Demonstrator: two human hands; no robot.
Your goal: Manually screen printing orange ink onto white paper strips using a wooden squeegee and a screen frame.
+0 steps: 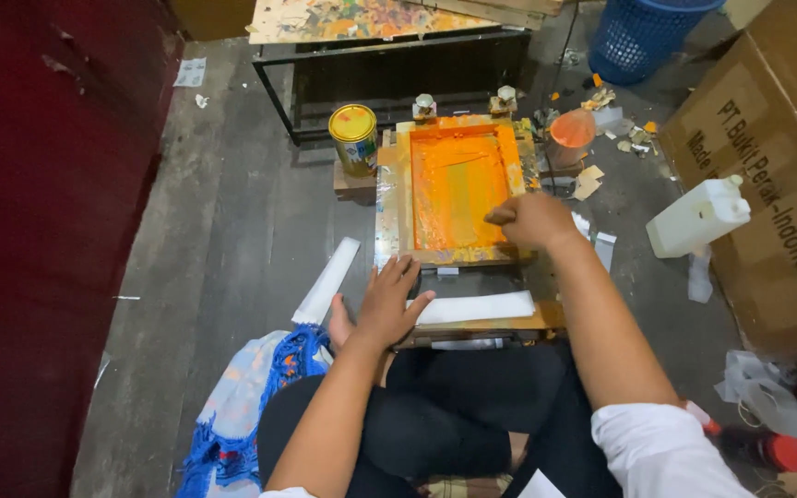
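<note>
A wooden screen-printing frame covered in orange ink lies on a low board on the floor in front of me. My right hand rests closed on the frame's lower right corner, gripping its edge. My left hand lies flat with fingers spread on the board just below the frame, beside a white strip that sticks out from under the frame. My crossed legs in black trousers fill the bottom of the view.
A yellow-lidded tin stands left of the frame, another white strip lies on the floor. A white jug, cardboard box, blue basket, paint-stained table and blue cloth surround me.
</note>
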